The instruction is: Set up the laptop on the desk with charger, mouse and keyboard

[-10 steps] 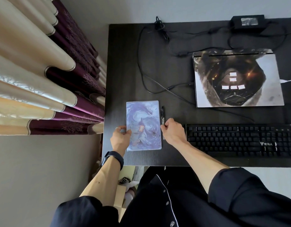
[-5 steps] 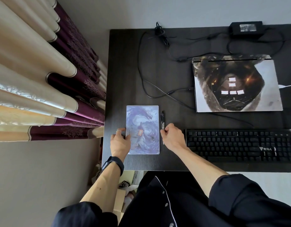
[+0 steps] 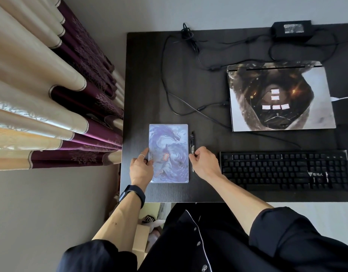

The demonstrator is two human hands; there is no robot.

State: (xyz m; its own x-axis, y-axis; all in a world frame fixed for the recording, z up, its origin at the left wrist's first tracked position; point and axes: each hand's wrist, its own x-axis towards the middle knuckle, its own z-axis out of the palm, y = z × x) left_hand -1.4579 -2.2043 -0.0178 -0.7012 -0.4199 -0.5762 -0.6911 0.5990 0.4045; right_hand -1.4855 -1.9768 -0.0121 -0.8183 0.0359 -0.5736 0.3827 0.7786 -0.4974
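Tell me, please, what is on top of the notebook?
The left hand holds the notebook at its left edge, thumb on the cover; nothing else lies on it. The cover beneath the hand is hidden.

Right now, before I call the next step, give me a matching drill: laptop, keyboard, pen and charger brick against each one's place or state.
Things: 1 laptop; 2 keyboard; 3 pen; 4 charger brick.
Places or states: A at the desk's far edge; B lid closed; C beside the notebook, touched by the right hand; D along the near edge, right of the notebook.
Pairs: 1-B; 2-D; 3-C; 4-A.
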